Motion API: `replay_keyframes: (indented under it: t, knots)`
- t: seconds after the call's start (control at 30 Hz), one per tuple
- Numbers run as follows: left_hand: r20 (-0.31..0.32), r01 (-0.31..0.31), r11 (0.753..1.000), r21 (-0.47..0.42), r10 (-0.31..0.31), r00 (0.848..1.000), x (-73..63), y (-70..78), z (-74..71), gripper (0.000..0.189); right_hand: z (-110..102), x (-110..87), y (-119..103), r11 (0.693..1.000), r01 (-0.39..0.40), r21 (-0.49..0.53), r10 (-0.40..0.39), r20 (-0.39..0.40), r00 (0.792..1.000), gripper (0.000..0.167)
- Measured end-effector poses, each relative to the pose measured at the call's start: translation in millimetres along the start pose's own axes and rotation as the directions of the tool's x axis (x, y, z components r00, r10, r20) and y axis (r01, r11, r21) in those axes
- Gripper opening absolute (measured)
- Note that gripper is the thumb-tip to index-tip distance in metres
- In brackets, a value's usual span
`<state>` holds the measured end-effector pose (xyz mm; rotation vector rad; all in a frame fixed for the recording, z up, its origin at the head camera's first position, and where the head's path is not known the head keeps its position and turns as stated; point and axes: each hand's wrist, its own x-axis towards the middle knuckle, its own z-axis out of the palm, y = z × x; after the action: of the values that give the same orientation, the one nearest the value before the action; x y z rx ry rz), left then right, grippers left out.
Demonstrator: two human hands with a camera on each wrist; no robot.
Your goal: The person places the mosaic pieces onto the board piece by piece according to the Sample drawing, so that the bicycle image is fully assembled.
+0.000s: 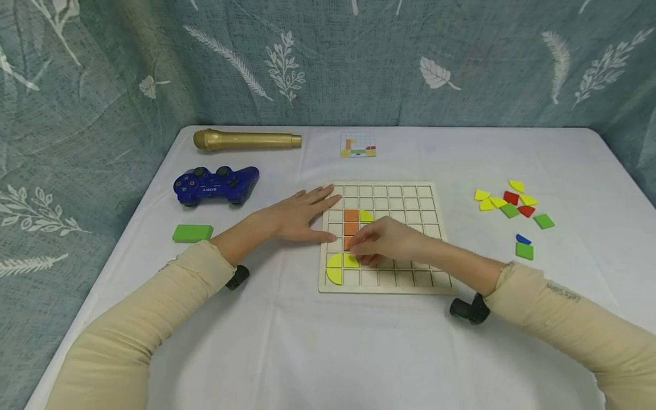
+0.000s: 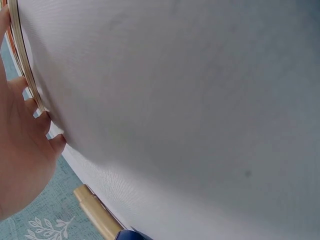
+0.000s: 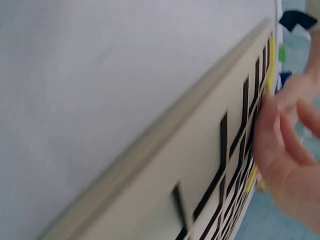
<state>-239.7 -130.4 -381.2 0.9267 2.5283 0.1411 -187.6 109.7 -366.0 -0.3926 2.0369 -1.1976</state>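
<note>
A pale wooden grid board lies on the table. My left hand rests spread at its left edge, fingertips over the rim; the left wrist view also has this hand along the board's side. Over the left-middle cells, my right hand bends its fingers. Its tips are close to a yellow piece in a cell; whether they pinch it is hidden. Orange squares form a column above, with a yellow quarter-round piece beside the top one. More yellow pieces fill the lower-left cells.
Loose yellow, red, green and blue pieces lie to the right. A small pattern card is behind the board. At left are a gold microphone, a blue game controller and a green block.
</note>
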Motion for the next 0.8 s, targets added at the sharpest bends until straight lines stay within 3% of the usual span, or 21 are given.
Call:
replay_keyframes:
  t: [0.17, 0.33, 0.5, 0.8]
  knots:
    - [0.005, 0.002, 1.000, -0.007, -0.002, 1.000, 0.7, 0.4, 0.3, 0.092, -16.4, -3.4, 10.5, 0.988, -0.014, 0.152, -0.006, 0.131, 0.991, 0.034]
    - [0.000, -0.001, 1.000, 0.004, 0.001, 1.000, 0.5, 0.0, 0.0, 0.093, -34.4, -11.8, 20.1, 0.972, -0.020, 0.233, -0.020, 0.169, 0.985, 0.042]
    - [0.002, -0.005, 1.000, 0.000, 0.005, 1.000, 0.3, 0.3, -0.6, 0.092, -60.5, -22.3, 33.0, 0.958, -0.002, 0.286, -0.032, 0.115, 0.993, 0.046]
    - [0.006, 0.002, 1.000, -0.008, -0.002, 1.000, 0.2, 2.6, -2.3, 0.093, -116.6, -50.1, 57.3, 0.907, 0.026, 0.420, 0.017, -0.100, 0.995, 0.054]
